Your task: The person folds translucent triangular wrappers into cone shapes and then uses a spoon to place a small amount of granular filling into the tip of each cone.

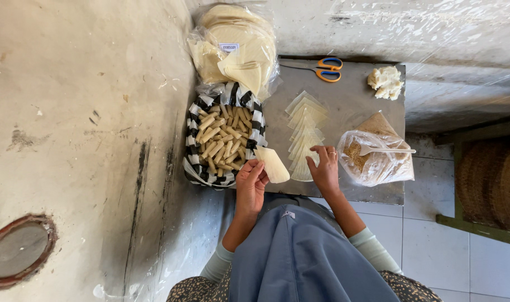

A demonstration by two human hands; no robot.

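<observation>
Pinching a wrapper (273,164) in the left hand (251,183), right hand (325,168) spread flat, steadying the fanned stack (304,137) for picking.

Daylight is falling evenly across the scene, soft and bright. The wall (81,128) at left is showing slight overexposure. Glare is glinting off the plastic bags (235,47) at the table's (350,112) far-left corner. Shadows are staying faint and short. Focus is holding sharp centrally; wide-lens distortion is bending lines near the frame edges.
</observation>
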